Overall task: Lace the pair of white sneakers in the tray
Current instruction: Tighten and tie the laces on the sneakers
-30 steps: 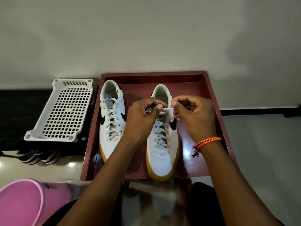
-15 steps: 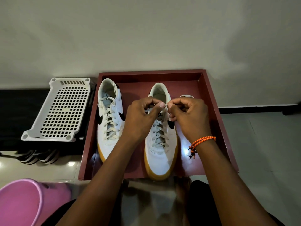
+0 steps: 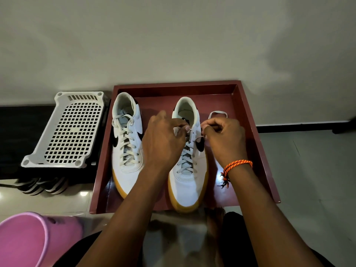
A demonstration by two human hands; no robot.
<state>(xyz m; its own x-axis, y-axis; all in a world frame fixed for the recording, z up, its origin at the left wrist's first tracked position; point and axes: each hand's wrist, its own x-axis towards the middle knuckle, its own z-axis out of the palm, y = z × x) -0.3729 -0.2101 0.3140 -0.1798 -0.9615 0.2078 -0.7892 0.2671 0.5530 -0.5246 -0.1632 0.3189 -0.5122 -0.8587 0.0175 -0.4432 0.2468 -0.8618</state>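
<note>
Both sneakers stand in the tray, toes toward its near edge. The left hand and right hand pinch the lace over the right sneaker; the left sneaker is laced.

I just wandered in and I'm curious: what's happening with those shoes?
A person is lacing the right-hand sneaker in a dark red tray. The left hand and right hand each pinch the lace near the top eyelets, with a loop of it lying beyond the right hand. The left-hand sneaker beside it already looks laced.
</note>
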